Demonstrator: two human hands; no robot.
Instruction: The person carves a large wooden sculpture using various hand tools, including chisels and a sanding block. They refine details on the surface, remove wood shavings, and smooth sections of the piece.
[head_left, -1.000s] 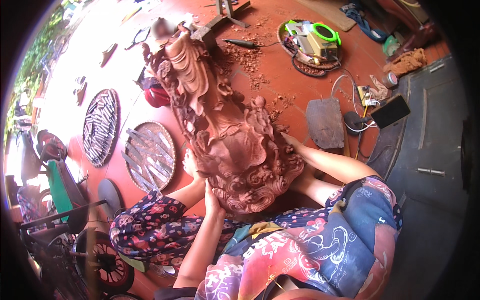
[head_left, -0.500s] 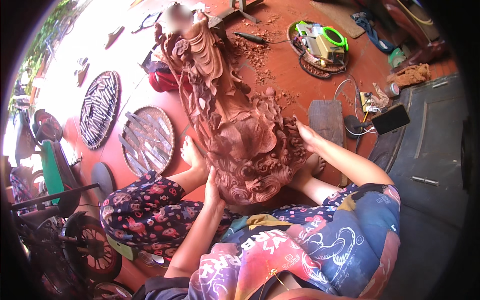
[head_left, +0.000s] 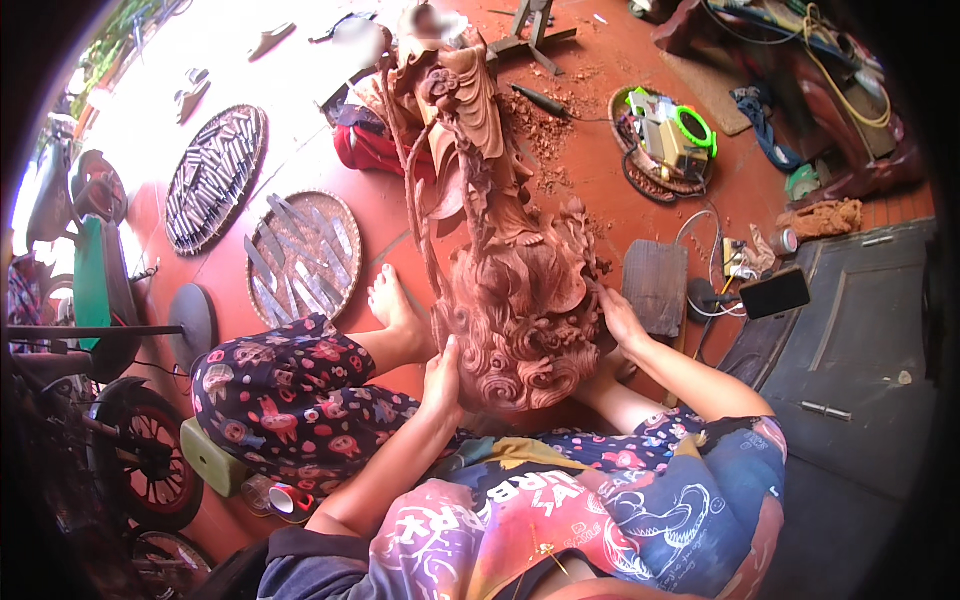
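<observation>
A statue of bare, reddish-brown wood is set at the middle of the scene, held at the left and right sides of its base. The base is carved deeply into swirling curls, with rounded spirals at the near edge. Above these, broad, smooth, leaf-like shapes are cut. The narrower far part is shaped as a robed figure, its robe worked in curved folds; its head, at the far end, is blurred. Along the left side a long, thin stem is carved, partly separated from the body by gaps. Whether the underside is rested on anything cannot be seen.
</observation>
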